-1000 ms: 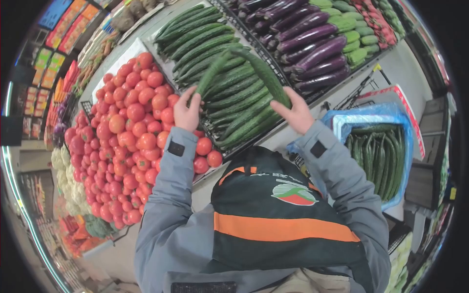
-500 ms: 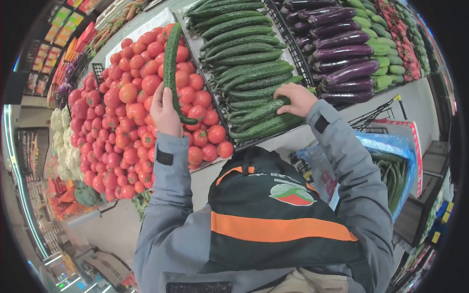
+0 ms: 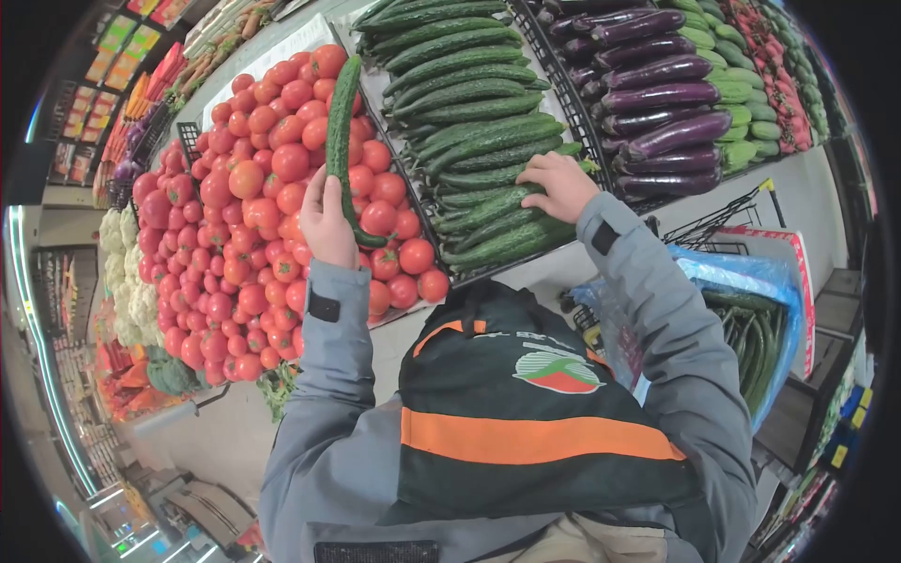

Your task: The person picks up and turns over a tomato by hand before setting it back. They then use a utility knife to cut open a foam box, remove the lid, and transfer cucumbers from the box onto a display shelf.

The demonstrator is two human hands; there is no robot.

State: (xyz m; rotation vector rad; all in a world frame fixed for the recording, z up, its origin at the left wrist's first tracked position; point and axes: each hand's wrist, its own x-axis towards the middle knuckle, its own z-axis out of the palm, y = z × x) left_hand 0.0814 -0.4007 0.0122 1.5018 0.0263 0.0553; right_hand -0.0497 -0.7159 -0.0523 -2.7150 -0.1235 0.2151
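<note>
A long, curved green cucumber point(image 3: 343, 122) is held upright in my left hand point(image 3: 328, 223), over the heap of red tomatoes point(image 3: 246, 178). My right hand point(image 3: 561, 187) rests at the near right end of the rows of cucumbers point(image 3: 465, 91), its fingers bent round the end of one cucumber point(image 3: 496, 208). That cucumber lies among the others in the black crate, and the fingertips partly cover its end.
Purple eggplants point(image 3: 657, 98) lie right of the cucumbers, behind a black crate edge point(image 3: 563, 94). A blue-lined box of cucumbers point(image 3: 758, 347) stands at the right, near a black wire rack point(image 3: 718, 220). White cauliflowers point(image 3: 131, 281) lie at the left.
My left hand and its cucumber have shifted slightly right and down. My right hand has moved a little left, still at the near end of the cucumber rows.
</note>
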